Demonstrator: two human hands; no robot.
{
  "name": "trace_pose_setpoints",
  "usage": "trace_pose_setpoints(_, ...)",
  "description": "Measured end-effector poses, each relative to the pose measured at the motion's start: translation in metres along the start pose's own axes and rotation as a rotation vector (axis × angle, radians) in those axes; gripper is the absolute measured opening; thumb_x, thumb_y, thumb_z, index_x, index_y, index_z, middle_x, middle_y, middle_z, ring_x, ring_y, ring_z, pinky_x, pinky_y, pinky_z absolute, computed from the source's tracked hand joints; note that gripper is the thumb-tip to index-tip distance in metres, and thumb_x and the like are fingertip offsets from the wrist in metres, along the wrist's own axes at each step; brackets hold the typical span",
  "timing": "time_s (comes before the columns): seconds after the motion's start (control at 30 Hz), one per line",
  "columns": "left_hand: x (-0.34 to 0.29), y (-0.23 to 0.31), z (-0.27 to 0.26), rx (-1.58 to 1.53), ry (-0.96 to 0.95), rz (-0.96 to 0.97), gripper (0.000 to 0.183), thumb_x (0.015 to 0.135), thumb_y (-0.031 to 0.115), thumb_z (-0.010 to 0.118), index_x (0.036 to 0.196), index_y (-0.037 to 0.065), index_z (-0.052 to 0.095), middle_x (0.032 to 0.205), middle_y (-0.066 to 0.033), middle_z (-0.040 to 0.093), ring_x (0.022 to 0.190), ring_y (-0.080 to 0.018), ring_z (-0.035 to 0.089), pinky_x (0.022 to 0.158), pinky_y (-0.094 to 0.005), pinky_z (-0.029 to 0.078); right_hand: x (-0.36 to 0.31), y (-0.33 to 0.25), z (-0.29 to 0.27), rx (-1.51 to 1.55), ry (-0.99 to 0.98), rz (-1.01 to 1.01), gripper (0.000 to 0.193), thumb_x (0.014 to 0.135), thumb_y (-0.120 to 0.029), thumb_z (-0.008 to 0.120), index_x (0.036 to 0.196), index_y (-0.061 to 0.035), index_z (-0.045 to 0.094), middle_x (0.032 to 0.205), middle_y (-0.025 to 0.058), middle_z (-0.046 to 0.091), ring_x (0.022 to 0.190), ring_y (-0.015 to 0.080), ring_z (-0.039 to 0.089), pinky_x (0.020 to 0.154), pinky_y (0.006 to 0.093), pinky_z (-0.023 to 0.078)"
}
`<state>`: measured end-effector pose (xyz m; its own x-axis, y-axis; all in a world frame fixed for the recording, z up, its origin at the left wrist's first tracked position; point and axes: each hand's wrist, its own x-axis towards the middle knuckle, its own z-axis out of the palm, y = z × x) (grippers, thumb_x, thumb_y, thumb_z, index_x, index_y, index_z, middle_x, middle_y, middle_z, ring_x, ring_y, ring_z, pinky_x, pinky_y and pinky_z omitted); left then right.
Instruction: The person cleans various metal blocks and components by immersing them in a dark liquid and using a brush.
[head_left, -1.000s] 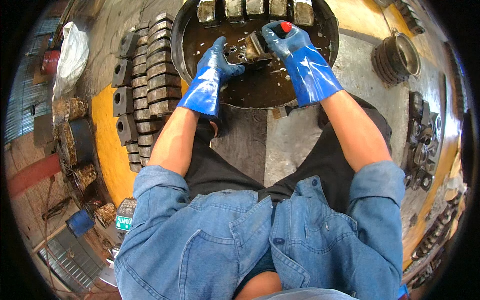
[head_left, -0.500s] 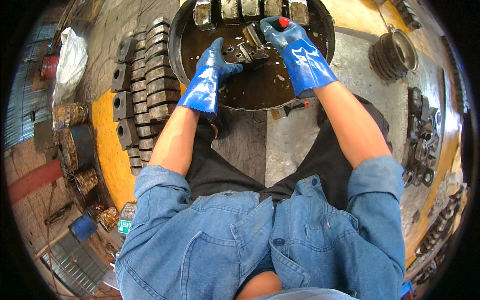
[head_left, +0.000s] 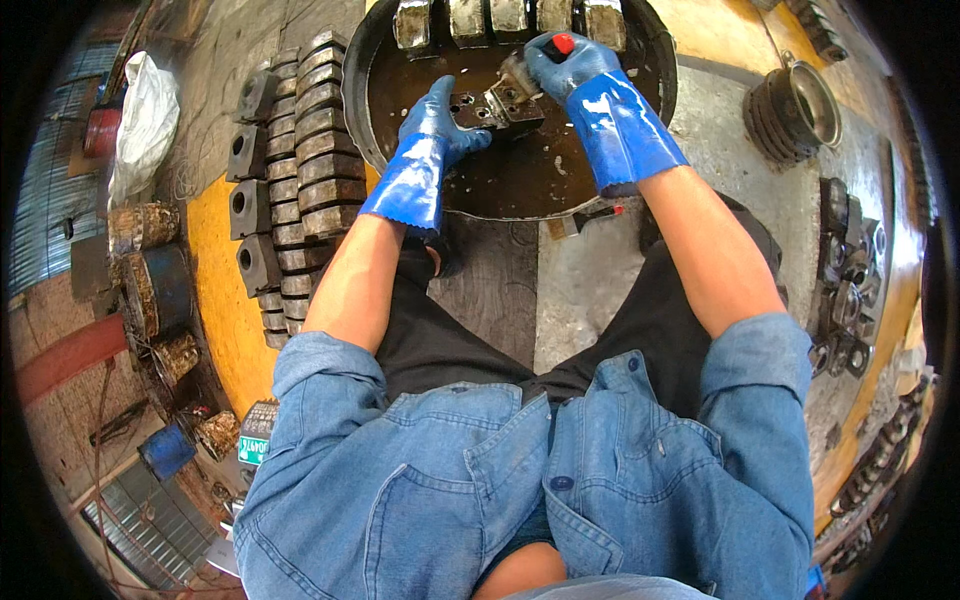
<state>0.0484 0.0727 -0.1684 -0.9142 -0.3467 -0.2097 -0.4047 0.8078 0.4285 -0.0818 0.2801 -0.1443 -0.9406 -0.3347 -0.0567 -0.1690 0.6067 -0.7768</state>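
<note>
Both my hands wear blue rubber gloves over a round dark basin (head_left: 357,128) of brown liquid. My left hand (head_left: 437,122) grips the left end of a dark, wet metal block (head_left: 520,124) with holes in its top face, thumb on the near side. In my right hand (head_left: 572,68) is a brush (head_left: 516,76) with a red-tipped handle, held in closed fingers. Its bristles meet the far right part of the block's top. Several wet metal blocks (head_left: 466,20) stand in a row along the basin's far side.
Left of the basin stand rows of curved metal blocks (head_left: 330,150) and bored blocks (head_left: 250,208). A second brush (head_left: 572,222) lies by the basin's near rim. To the right are a ribbed metal cylinder (head_left: 795,110) and a cluster of metal parts (head_left: 845,280).
The brush has come down and toward me, from just beyond the block onto its top face. My left hand keeps its hold on the block. The whole view has shifted slightly.
</note>
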Motion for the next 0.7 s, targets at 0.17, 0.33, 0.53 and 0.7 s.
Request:
trace_pose_setpoints(0.17, -0.011, -0.013, -0.008, -0.015, 0.018, -0.034, 0.115, 0.068, 0.040, 0.101, 0.163, 0.009, 0.043, 0.156, -0.0232, 0.058, 0.144, -0.0392, 0.057, 0.120, -0.0461, 0.048, -0.001, 0.020, 0.001, 0.062, -0.033, 0.108, 0.034, 0.091, -0.048, 0.073, 0.097, -0.0147, 0.081, 0.091, 0.0174, 0.079, 0.085, 0.0359, 0.077, 0.083, 0.0433, 0.061)
trace_pose_setpoints(0.33, 0.006, 0.002, 0.006, -0.044, -0.011, 0.036, 0.115, 0.068, 0.039, 0.101, 0.163, 0.009, 0.043, 0.154, -0.0234, 0.059, 0.142, -0.0392, 0.058, 0.119, -0.0460, 0.048, 0.029, 0.101, 0.037, 0.008, -0.088, 0.073, 0.036, 0.091, -0.048, 0.074, 0.106, -0.0155, 0.081, 0.096, 0.0161, 0.080, 0.090, 0.0347, 0.077, 0.087, 0.0421, 0.061)
trace_pose_setpoints(0.53, 0.003, -0.009, 0.004, -0.052, 0.035, 0.022, 0.114, 0.067, 0.035, 0.102, 0.161, 0.006, 0.045, 0.150, -0.0237, 0.062, 0.139, -0.0380, 0.061, 0.116, -0.0451, 0.051, -0.023, -0.022, -0.003, 0.395, -0.174, -0.208, 0.025, 0.102, -0.009, 0.076, 0.126, -0.0122, 0.079, 0.110, 0.0009, 0.081, 0.098, 0.0085, 0.071, 0.093, 0.0269, 0.059)
trace_pose_setpoints(0.7, 0.006, -0.001, 0.001, -0.055, 0.030, 0.028, 0.114, 0.067, 0.031, 0.102, 0.161, 0.004, 0.044, 0.148, -0.0250, 0.065, 0.137, -0.0377, 0.064, 0.115, -0.0432, 0.052, -0.044, -0.018, 0.002, 0.187, -0.172, -0.349, 0.022, 0.101, -0.012, 0.076, 0.122, -0.0127, 0.081, 0.115, 0.0045, 0.082, 0.102, 0.0150, 0.075, 0.096, 0.0309, 0.061)
